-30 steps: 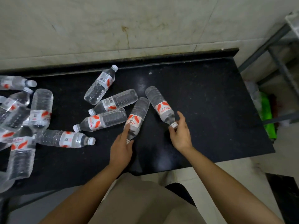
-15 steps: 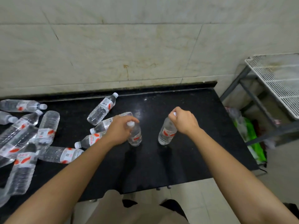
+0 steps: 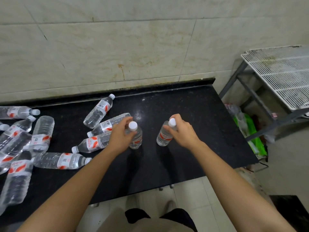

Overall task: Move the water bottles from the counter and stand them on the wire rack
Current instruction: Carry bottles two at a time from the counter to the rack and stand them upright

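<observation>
Up they come! The left bottle [image 3: 136, 140] and right bottle [image 3: 163, 138], flat a second ago, now stand on the table [image 3: 200, 124]. My left hand [image 3: 119, 139] and right hand [image 3: 182, 132] grip their necks. Wire rack [image 3: 280, 76] next, I reckon.

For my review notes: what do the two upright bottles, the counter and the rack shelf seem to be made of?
The left bottle and right bottle: clear plastic, the dark surface showing through, with opaque white plastic caps. The counter: polished black stone, probably granite; speckled, mirrors a light spot. The wire rack: metal grid, apparently white-coated, on grey-painted metal legs.
</observation>
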Tool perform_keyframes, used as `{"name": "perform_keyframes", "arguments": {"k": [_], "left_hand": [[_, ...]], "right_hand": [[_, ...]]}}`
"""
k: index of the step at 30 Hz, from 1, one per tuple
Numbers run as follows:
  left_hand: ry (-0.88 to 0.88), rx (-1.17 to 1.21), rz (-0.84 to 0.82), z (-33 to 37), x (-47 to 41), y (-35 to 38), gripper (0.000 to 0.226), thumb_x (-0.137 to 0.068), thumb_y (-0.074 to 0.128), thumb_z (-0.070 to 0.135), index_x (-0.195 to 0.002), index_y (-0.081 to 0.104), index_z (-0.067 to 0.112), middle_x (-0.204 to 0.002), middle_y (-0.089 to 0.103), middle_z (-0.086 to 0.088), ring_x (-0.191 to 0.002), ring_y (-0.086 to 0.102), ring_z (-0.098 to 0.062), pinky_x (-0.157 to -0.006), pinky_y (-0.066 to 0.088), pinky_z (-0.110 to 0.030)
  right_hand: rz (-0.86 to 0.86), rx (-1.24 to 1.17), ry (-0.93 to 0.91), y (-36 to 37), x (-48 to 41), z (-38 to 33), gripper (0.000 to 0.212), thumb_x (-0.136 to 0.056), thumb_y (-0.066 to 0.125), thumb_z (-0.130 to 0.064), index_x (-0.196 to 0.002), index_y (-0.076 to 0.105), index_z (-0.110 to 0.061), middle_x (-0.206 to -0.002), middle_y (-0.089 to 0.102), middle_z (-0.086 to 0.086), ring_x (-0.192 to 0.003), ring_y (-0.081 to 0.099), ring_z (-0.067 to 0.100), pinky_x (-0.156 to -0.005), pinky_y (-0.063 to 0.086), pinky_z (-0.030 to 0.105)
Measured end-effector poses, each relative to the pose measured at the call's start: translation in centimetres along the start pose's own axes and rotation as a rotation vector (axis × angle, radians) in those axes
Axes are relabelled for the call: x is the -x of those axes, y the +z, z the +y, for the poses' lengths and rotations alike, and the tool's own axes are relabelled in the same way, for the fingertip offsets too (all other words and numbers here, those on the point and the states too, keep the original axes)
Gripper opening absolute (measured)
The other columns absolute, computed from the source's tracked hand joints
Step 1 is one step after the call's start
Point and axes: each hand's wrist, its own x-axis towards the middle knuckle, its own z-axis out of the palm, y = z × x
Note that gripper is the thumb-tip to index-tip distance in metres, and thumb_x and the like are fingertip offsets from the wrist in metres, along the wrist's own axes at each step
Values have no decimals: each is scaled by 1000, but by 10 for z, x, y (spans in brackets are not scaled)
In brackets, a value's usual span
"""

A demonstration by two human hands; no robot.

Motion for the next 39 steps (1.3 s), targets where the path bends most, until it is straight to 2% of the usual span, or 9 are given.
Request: {"name": "perform_keyframes", "arguments": {"k": [4, 7, 10, 15, 18, 25, 30, 34, 39], "left_hand": [[-24, 32, 54, -1, 0, -2, 36, -88, 74, 13, -122, 64, 18, -112, 67, -1, -112, 60, -24, -99, 50, -51], [-62, 67, -1, -3, 2, 2, 39, -89, 68, 33, -127, 56, 32, -125, 61, -4, -124, 53, -25, -104, 47, -51], [-70, 152, -58, -3, 7, 9, 30, -99, 60, 22, -123, 48, 34, -120, 58, 5, -113, 54, -13, -103, 47, -42], [-59, 128, -173, -14, 5, 9, 69, -83, 78, 3, -131, 34, 27, -114, 54, 8, -100, 56, 6, -93, 42, -23], [-34, 36, -125, -21, 2, 14, 88, -71, 89, 9, -139, 34, 22, -128, 47, -2, -114, 50, -12, -101, 41, -32], [38, -62, 80, -30, -3, 34, 76, -74, 87, 19, -136, 43, 19, -129, 56, -7, -119, 55, -27, -100, 48, -48], [-126, 154, -22, -10, -21, 36, 84, -69, 92, 26, -131, 37, 21, -127, 60, -5, -110, 61, -23, -94, 51, -42], [-130, 502, -218, 40, -22, 52, 58, -75, 88, 15, -120, 52, 19, -108, 71, 0, -96, 72, -16, -80, 58, -32], [-79, 720, -463, 123, -12, 86, 40, -91, 71, 28, -128, 58, 23, -108, 76, 0, -96, 74, -14, -84, 60, -33]], "right_hand": [[-34, -134, 10, 2, 6, -2, 34, -90, 72, -44, -115, 50, -33, -107, 64, -5, -100, 62, 16, -81, 56, 38], [-46, -109, -53, 22, 15, -4, 35, -92, 70, -42, -122, 56, -29, -117, 62, -6, -108, 59, 16, -94, 52, 40], [-98, -123, -72, 46, 33, 2, 50, -91, 67, -50, -134, 45, -36, -128, 54, -4, -115, 55, 15, -102, 47, 38], [-113, -71, -30, 69, 50, 11, 78, -80, 83, -28, -139, 32, -42, -140, 49, -4, -124, 53, 20, -100, 46, 33], [-31, -118, 56, 72, 52, 14, 81, -81, 83, -25, -139, 30, -45, -139, 51, -6, -123, 54, 18, -100, 48, 33], [97, -259, 229, 60, 73, 37, 81, -80, 85, -31, -139, 30, -33, -126, 58, 0, -115, 61, 22, -97, 55, 41], [221, -291, 266, 27, 103, 51, 80, -72, 90, -40, -136, 41, -40, -121, 66, -11, -112, 65, 14, -98, 56, 42], [474, -460, 290, -8, 120, 54, 90, -59, 97, -44, -136, 49, -37, -118, 70, -16, -107, 69, 5, -96, 57, 36], [697, -643, 239, -56, 135, 58, 70, -70, 94, -21, -131, 59, -23, -114, 74, -4, -102, 73, 12, -92, 58, 34]]}}
